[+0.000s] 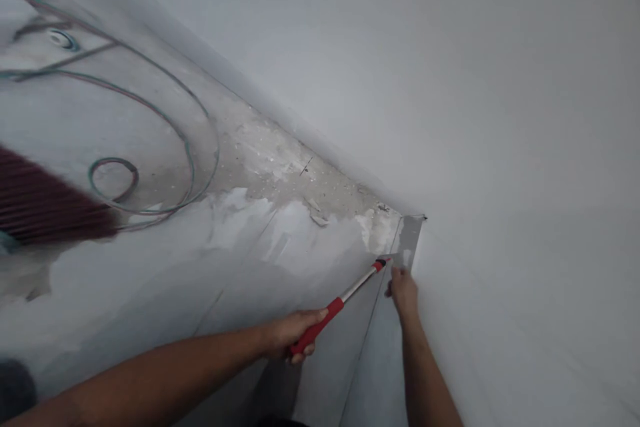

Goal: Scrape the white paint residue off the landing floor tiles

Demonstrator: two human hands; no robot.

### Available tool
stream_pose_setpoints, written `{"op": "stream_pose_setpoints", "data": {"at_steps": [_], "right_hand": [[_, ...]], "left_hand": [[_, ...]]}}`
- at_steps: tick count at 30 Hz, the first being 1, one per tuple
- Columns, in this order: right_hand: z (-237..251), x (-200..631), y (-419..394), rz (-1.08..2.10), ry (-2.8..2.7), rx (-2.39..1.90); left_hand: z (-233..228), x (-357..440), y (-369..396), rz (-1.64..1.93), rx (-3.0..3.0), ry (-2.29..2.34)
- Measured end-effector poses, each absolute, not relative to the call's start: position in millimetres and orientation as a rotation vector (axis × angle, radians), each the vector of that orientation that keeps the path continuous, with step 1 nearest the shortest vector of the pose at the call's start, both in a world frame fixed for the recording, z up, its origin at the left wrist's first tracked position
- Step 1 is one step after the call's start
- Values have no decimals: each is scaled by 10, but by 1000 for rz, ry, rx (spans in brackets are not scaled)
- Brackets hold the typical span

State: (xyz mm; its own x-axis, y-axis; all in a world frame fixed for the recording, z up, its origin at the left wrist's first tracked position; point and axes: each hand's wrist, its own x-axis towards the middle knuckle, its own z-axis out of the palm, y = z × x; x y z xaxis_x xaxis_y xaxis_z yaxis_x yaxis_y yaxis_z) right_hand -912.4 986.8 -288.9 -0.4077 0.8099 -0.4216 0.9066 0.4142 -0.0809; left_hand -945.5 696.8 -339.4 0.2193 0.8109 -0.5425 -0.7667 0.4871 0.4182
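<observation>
My left hand [295,335] is wrapped around the red grip of a long-handled scraper [356,283] with a silver shaft. The tool slants up and right, its black-and-red head close to the floor by the wall. Beside that head is my right hand [404,290], fingers closed near the pale blade. What those fingers hold, if anything, I cannot make out. Under and beyond the right hand runs a smooth grey strip [411,233] along the wall's foot, ending at a corner. Left of the strip, the floor [295,227] has ragged white patches and rough, bare grey areas.
A thin green-and-reddish hose or cable [187,147] lies in loops at the left. Dark red broom-like bristles [50,203] are at the left edge. A small round white-and-teal item [63,39] lies farther back. Plain pale walls [450,93] rise behind and to the right.
</observation>
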Motion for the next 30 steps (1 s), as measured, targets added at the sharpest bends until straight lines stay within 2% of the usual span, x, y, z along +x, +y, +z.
{"op": "stream_pose_setpoints", "data": {"at_steps": [5, 9, 30], "right_hand": [[-2740, -9983, 10414, 104, 2443, 1557], [-2829, -10262, 10609, 149, 2427, 1509], [-2896, -10277, 10755, 314, 2349, 1463]], "left_hand": [[-3351, -9529, 6940, 1053, -35, 738], [-3307, -9459, 6919, 1044, 9, 733], [-3314, -9445, 6750, 989, -1, 716]]}}
